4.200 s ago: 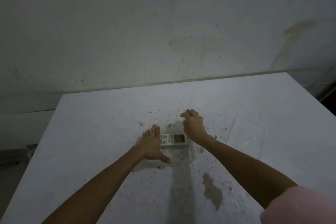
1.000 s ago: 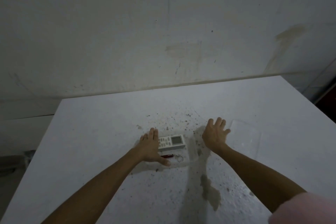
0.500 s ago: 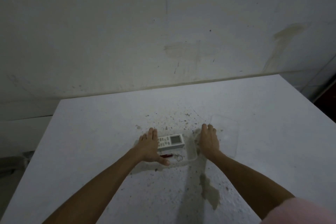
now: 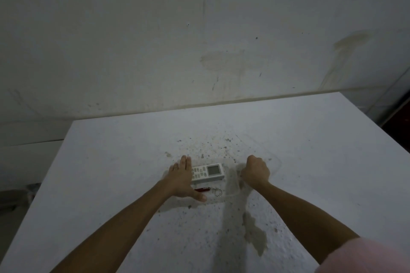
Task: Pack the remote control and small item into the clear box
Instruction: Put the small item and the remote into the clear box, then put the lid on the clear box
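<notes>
— What sits lowest in the frame?

— A pink sleeve (image 4: 363,257) in the lower right corner, and two bare forearms reaching up toward the middle over a white table (image 4: 111,173) speckled with dark flecks and a grey stain.

— And the hands?

— The left hand (image 4: 180,180) lies flat, fingers pressed together, thumb stretched out to the right, resting on the left end of the clear box (image 4: 228,193). The right hand (image 4: 255,172) is curled into a fist just right of the box; it seems to grip the edge of a clear lid (image 4: 274,160), though the plastic is too faint to be sure.

— Where are the things to pack?

— Inside the box, centre frame. The small item (image 4: 208,190), a red stick with a key ring, lies nearer the bottom; the remote control (image 4: 208,173) lies just above it, screen to the right.

— Beyond that?

— A stained grey wall (image 4: 199,40) fills the upper half.
</notes>
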